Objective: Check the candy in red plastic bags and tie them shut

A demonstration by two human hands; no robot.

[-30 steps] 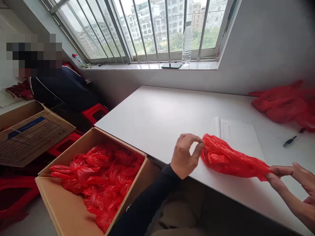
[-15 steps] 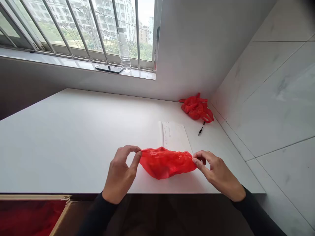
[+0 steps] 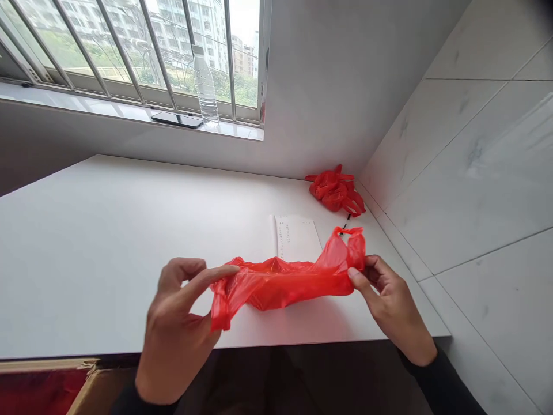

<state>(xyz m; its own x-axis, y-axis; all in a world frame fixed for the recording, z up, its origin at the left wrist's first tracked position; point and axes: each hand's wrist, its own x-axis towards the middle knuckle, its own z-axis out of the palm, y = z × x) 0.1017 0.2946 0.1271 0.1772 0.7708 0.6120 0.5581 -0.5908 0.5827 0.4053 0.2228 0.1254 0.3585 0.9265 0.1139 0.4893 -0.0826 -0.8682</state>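
A red plastic bag (image 3: 285, 288) stretches between my two hands, just above the front part of the white table. My left hand (image 3: 181, 323) grips its left end, where a handle loop hangs down by the thumb and one finger lies along the bag's upper edge. At the right end, the thumb and fingers of my right hand (image 3: 389, 300) pinch the bag, and another handle loop stands up above them. Behind the bag lies an open notebook (image 3: 298, 236) with handwriting, its near part hidden by the red plastic.
A crumpled heap of red plastic bags (image 3: 334, 189) rests in the far right corner, with a pen (image 3: 345, 223) partly covered in front. On the windowsill are a phone (image 3: 177, 119) and a clear water bottle (image 3: 205, 86). A tiled wall (image 3: 475, 173) borders the table's right side.
The bag's two handle loops now show, one hanging on the left and one standing on the right. My hands have moved farther apart. The view has shifted slightly to the right.
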